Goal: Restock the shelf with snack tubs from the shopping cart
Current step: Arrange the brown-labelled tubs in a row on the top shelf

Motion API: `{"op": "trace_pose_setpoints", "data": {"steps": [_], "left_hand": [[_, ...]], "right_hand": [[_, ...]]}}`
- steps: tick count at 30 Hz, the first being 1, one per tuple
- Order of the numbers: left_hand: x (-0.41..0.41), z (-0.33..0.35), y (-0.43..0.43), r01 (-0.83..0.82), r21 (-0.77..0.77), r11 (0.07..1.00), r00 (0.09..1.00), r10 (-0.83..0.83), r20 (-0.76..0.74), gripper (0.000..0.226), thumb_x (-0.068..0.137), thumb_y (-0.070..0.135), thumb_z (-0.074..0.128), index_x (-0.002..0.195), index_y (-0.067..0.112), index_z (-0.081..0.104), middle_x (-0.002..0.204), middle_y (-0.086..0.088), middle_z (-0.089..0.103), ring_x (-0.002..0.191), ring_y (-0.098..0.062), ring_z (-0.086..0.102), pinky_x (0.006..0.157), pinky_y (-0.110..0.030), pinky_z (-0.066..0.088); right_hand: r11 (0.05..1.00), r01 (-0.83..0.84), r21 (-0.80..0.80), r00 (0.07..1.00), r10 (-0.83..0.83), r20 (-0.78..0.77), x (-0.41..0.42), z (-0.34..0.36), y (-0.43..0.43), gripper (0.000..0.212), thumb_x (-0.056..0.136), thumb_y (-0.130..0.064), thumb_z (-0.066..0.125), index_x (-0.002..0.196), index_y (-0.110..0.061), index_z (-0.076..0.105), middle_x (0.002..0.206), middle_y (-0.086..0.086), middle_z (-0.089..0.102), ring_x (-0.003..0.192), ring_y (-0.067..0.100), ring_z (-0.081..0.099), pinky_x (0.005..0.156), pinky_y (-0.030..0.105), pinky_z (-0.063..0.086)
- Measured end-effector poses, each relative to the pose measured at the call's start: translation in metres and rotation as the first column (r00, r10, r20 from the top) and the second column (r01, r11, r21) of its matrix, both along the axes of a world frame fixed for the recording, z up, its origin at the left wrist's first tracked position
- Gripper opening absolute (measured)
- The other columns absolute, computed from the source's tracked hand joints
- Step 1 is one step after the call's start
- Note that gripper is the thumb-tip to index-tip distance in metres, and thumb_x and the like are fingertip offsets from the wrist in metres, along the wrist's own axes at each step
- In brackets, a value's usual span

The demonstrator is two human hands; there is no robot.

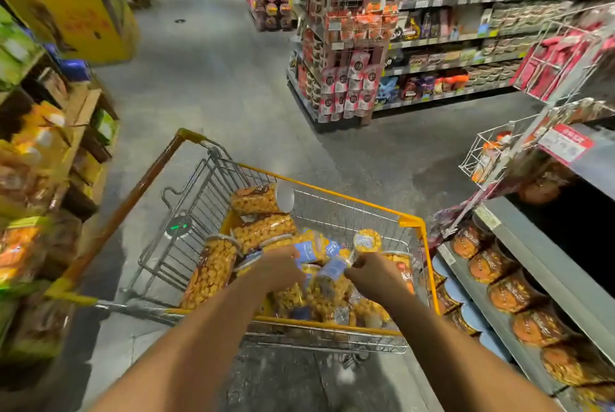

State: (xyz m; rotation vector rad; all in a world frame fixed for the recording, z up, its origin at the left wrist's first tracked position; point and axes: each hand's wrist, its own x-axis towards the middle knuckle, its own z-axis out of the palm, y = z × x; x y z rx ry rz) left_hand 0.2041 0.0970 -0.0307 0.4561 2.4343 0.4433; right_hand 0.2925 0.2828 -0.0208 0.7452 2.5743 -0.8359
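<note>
A wire shopping cart (336,193) with a yellow rim stands in front of me, filled with several clear snack tubs of orange crackers. Both arms reach into it. My left hand (278,267) closes over a blue-labelled tub (312,250) in the middle of the pile. My right hand (377,275) grips another blue-labelled tub (331,273) lying between the hands. Larger tubs (213,270) lie along the cart's left side. The shelf (519,255) on my right holds a row of similar tubs (511,293) lying with lids outward.
Shelving with yellow and green goods lines the left (43,152). A wire rack (492,152) juts from the right shelf above the cart. An end display (342,55) stands ahead on the right. Grey floor (213,78) runs down the aisle.
</note>
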Motion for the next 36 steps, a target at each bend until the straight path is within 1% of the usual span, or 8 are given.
{"op": "trace_pose_setpoints", "data": {"steps": [3, 6, 12, 18, 22, 24, 28, 36], "left_hand": [[-0.005, -0.040, -0.021, 0.000, -0.088, 0.996, 0.995, 0.009, 0.096, 0.014, 0.090, 0.021, 0.060, 0.084, 0.027, 0.049, 0.091, 0.001, 0.055, 0.078, -0.009, 0.052, 0.069, -0.017, 0.043], [-0.019, -0.065, -0.023, -0.034, -0.130, 0.991, 0.989, 0.052, 0.139, 0.043, 0.088, 0.023, 0.062, 0.128, 0.016, 0.050, 0.129, -0.009, 0.055, 0.117, -0.024, 0.055, 0.094, -0.031, 0.048], [-0.051, -0.111, -0.008, -0.330, -0.169, 0.929, 0.918, 0.358, 0.171, 0.054, 0.082, 0.029, 0.067, 0.133, 0.021, 0.052, 0.127, -0.009, 0.062, 0.116, -0.028, 0.058, 0.096, -0.033, 0.049], [-0.085, -0.178, -0.001, -0.575, -0.237, 0.783, 0.739, 0.621, 0.259, 0.099, 0.070, 0.055, 0.076, 0.149, 0.013, 0.034, 0.146, -0.013, 0.047, 0.131, -0.034, 0.048, 0.107, -0.040, 0.043], [-0.094, -0.199, 0.010, -0.697, -0.225, 0.681, 0.584, 0.721, 0.373, 0.124, 0.067, 0.060, 0.080, 0.155, 0.010, 0.007, 0.153, -0.016, 0.035, 0.136, -0.037, 0.042, 0.108, -0.045, 0.041], [-0.093, -0.207, 0.018, -0.730, -0.228, 0.645, 0.540, 0.748, 0.386, 0.126, 0.069, 0.059, 0.079, 0.153, 0.008, 0.000, 0.154, -0.017, 0.032, 0.135, -0.036, 0.042, 0.104, -0.046, 0.043], [-0.091, -0.213, 0.037, -0.776, -0.255, 0.577, 0.480, 0.802, 0.356, 0.133, 0.066, 0.064, 0.079, 0.152, 0.008, -0.006, 0.158, -0.019, 0.016, 0.137, -0.039, 0.037, 0.099, -0.047, 0.043], [-0.088, -0.218, 0.039, -0.818, -0.235, 0.525, 0.459, 0.842, 0.283, 0.127, 0.066, 0.059, 0.081, 0.151, 0.006, 0.003, 0.154, -0.026, 0.017, 0.133, -0.046, 0.038, 0.098, -0.050, 0.043]], "right_hand": [[0.992, 0.051, -0.112, 0.997, -0.045, 0.056, -0.006, -0.030, -0.010, 0.023, 0.090, -0.035, 0.061, 0.083, -0.014, 0.065, 0.083, 0.007, 0.070, 0.080, 0.023, 0.063, 0.069, 0.030, 0.047], [0.984, 0.073, -0.160, 0.988, -0.050, 0.144, -0.015, -0.064, -0.012, 0.025, 0.094, -0.041, 0.057, 0.086, -0.017, 0.059, 0.091, 0.007, 0.067, 0.082, 0.022, 0.059, 0.077, 0.033, 0.049], [0.933, 0.209, -0.294, 0.948, -0.119, 0.296, -0.052, -0.116, 0.003, 0.048, 0.090, -0.058, 0.059, 0.101, -0.012, 0.067, 0.088, 0.008, 0.064, 0.076, 0.022, 0.058, 0.070, 0.035, 0.046], [0.655, 0.660, -0.367, 0.720, -0.414, 0.557, -0.099, -0.179, 0.023, 0.058, 0.088, -0.051, 0.067, 0.119, -0.004, 0.052, 0.105, 0.011, 0.055, 0.095, 0.032, 0.057, 0.094, 0.050, 0.052], [0.523, 0.764, -0.378, 0.626, -0.456, 0.633, -0.105, -0.247, 0.027, 0.113, 0.061, -0.069, 0.079, 0.150, -0.012, 0.038, 0.143, 0.014, 0.048, 0.117, 0.040, 0.056, 0.090, 0.054, 0.052], [0.453, 0.791, -0.412, 0.602, -0.452, 0.658, -0.102, -0.274, 0.025, 0.130, 0.038, -0.075, 0.086, 0.144, -0.012, 0.048, 0.138, 0.015, 0.055, 0.111, 0.039, 0.063, 0.091, 0.057, 0.055], [0.197, 0.857, -0.476, 0.503, -0.517, 0.692, -0.102, -0.269, 0.006, 0.057, 0.075, -0.046, 0.085, 0.117, -0.011, 0.067, 0.106, 0.018, 0.073, 0.099, 0.038, 0.071, 0.089, 0.060, 0.056], [0.082, 0.816, -0.572, 0.506, -0.580, 0.639, -0.078, -0.257, -0.002, 0.079, 0.049, -0.045, 0.094, 0.114, -0.007, 0.071, 0.106, 0.022, 0.075, 0.098, 0.044, 0.071, 0.092, 0.065, 0.053]]}}
